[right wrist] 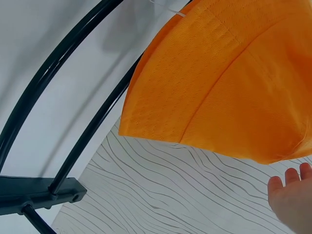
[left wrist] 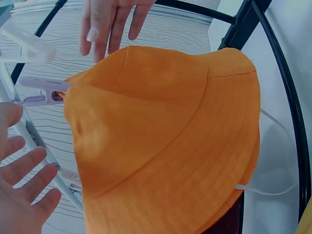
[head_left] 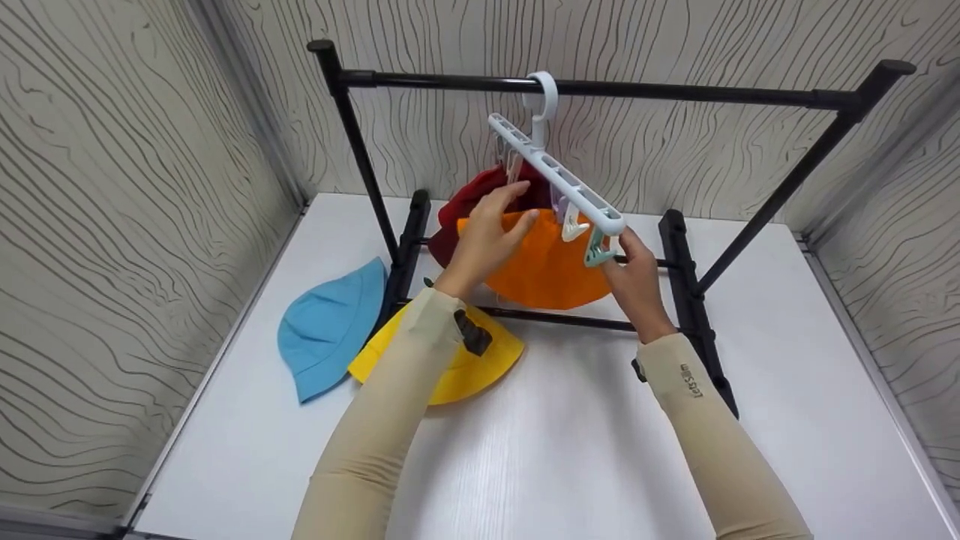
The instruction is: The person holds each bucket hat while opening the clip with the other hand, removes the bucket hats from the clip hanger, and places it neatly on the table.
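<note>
An orange bucket hat (head_left: 551, 262) hangs by its edge from a lilac clip (left wrist: 44, 91) on a pale clip hanger (head_left: 559, 176). My left hand (head_left: 484, 244) is at the hat's left side, fingers spread and holding nothing, as the left wrist view shows. On the other side my right hand (head_left: 637, 281) is beside the mint-green clip (head_left: 598, 249) at the hanger's near end. Its fingers look extended in the left wrist view, with nothing gripped. Behind the orange hat hangs a dark red hat (head_left: 469, 202), partly covered.
The hanger hooks over the top bar (head_left: 675, 91) of a black rack. A blue bucket hat (head_left: 330, 330) lies on the white table (head_left: 570, 450) at left. Next to it a yellow hat (head_left: 480, 367) lies partly under my left forearm. A white clip (head_left: 574, 225) hangs unfilled.
</note>
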### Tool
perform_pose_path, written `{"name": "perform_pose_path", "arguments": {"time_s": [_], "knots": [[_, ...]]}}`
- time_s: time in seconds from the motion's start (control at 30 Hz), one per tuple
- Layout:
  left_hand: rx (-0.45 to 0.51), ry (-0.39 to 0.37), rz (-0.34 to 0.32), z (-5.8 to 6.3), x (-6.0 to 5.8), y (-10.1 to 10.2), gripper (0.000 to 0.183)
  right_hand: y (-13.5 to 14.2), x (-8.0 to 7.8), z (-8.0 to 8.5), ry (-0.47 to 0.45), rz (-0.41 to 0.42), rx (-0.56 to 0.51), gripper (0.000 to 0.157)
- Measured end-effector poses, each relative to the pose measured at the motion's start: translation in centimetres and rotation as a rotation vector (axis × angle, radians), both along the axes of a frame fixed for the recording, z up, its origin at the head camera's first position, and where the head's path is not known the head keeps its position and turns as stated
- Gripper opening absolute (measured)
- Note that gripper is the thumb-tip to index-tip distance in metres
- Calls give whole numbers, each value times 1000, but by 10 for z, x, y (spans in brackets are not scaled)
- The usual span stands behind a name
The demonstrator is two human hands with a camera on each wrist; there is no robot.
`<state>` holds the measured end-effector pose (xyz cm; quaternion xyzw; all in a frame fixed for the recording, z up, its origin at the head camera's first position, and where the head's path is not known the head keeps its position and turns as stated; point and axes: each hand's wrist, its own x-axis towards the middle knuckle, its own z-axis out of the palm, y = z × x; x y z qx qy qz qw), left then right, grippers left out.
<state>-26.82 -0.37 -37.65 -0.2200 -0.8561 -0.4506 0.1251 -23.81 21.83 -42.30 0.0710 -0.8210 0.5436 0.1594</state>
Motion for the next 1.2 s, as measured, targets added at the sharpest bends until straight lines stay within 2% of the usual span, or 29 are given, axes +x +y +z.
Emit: {"name": "perform_pose_path", "arguments": {"time_s": [0.47, 0.63, 0.77, 0.97, 1.2], "knots": [[19, -46, -36, 2, -3, 13, 51, -6, -8, 2, -21, -20, 52, 49], [27, -48, -46, 2, -4, 16, 51, -10, -10, 5, -32, -1, 58, 52], [40, -43, -59, 2, -5, 18, 51, -13, -13, 7, -6, 19, 54, 51], [67, -53, -57, 4, -6, 22, 52, -15, -15, 9, -20, 43, 40, 48], [96, -76, -53, 5, -6, 26, 54, -19, -18, 12, 32, 75, 28, 47]]}}
